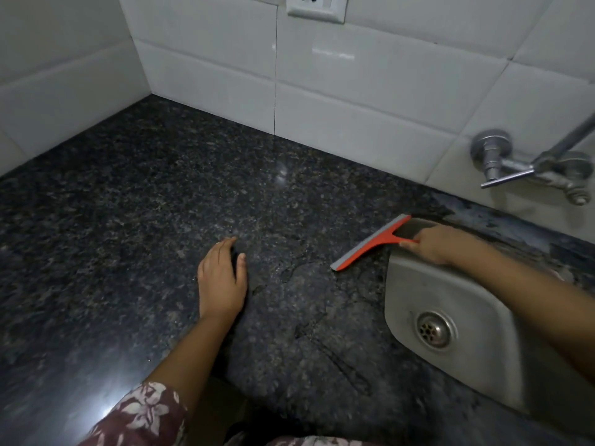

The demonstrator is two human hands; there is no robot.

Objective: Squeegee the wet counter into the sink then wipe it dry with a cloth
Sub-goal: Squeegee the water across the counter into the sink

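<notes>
A red squeegee (370,244) with a grey rubber blade lies slanted on the dark speckled granite counter (145,204), its blade at the left rim of the steel sink (405,284). My right hand (431,244) grips the red handle, reaching over the sink's far left corner. My left hand (222,280) rests flat on the counter, fingers apart, holding nothing, well left of the squeegee. Thin wet streaks show on the counter between my left hand and the sink. No cloth is in view.
White tiled walls (354,91) meet in a corner behind the counter. A wall socket (317,6) sits high on the back wall. A chrome tap (531,165) projects from the wall above the sink. The sink drain (433,329) is in the basin.
</notes>
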